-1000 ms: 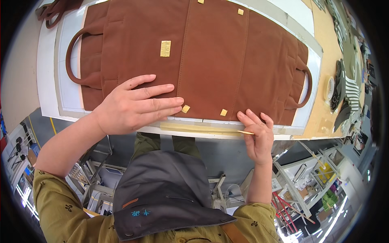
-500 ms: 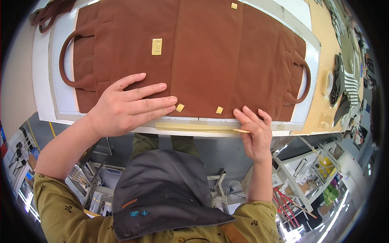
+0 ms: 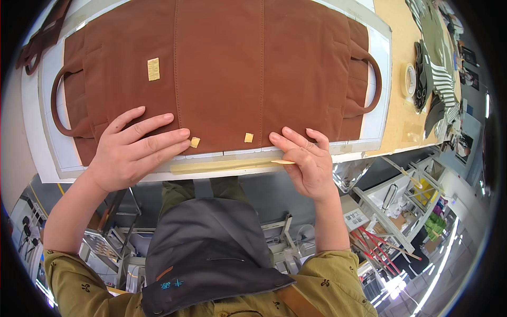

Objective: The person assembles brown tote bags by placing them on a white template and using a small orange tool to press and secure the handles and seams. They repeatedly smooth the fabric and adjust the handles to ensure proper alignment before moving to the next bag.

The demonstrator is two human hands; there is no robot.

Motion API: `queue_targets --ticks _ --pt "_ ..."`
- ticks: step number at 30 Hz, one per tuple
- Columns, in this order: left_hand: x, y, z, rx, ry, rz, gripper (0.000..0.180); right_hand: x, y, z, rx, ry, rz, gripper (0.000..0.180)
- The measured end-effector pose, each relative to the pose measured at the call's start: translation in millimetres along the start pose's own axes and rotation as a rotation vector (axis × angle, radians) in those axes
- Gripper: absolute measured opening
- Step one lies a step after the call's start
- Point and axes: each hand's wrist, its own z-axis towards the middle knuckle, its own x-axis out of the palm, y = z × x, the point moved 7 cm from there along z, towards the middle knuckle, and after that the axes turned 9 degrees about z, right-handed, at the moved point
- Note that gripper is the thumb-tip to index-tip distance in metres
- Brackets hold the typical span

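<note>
A large brown bag body (image 3: 219,68), with a looped handle at each end, lies flat on a white sheet. My left hand (image 3: 129,150) rests palm down on its near left edge, fingers stretched out and spread. Just beyond those fingertips is a small yellow tape square (image 3: 195,142); another tape square (image 3: 249,137) sits farther right along the near edge. My right hand (image 3: 305,164) is at the near edge, its fingertips touching the brown material. Between thumb and index finger it pinches a thin, pale, pointed sliver (image 3: 281,162), mostly hidden by the fingers.
A long yellowish tape strip (image 3: 222,166) runs along the board's near edge. A larger tape piece (image 3: 153,69) is on the bag's left part. To the right stand a tape roll (image 3: 408,80) and striped cloth (image 3: 443,87). A metal-framed cart (image 3: 391,211) is below right.
The whole view has shifted, so the bag and board now appear farther left. Both hands keep nearly the same places on the bag, the right one still pinching the sliver.
</note>
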Motion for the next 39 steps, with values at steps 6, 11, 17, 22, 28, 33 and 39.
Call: queue_targets --ticks 6,11,17,22,28,33,39 --pt "0.2 -2.5 4.3 0.004 0.022 0.011 0.042 0.0 0.2 0.0 0.021 -0.003 0.011 0.012" --pt "0.7 -1.4 2.9 -0.007 0.009 -0.006 0.045 4.7 23.3 2.6 0.064 -0.252 0.226 0.012" --pt "-0.4 -1.3 4.3 -0.009 -0.017 -0.023 0.047 49.8 53.9 15.4 0.253 -0.484 0.268 0.024" --pt "0.7 0.3 2.4 -0.02 0.0 -0.047 0.048 63.8 51.9 8.5 0.399 -0.542 0.237 0.035" --pt "2.0 1.2 1.2 0.01 0.026 -0.019 0.043 65.4 56.4 8.5 0.293 -0.577 0.19 0.038" --pt "1.6 1.3 2.2 -0.009 0.008 -0.043 0.046 67.7 58.7 13.8 0.242 -0.573 0.14 0.041" --pt "2.4 1.7 2.4 -0.012 -0.001 -0.049 0.044 67.3 60.5 17.3 0.181 -0.541 0.082 0.04"
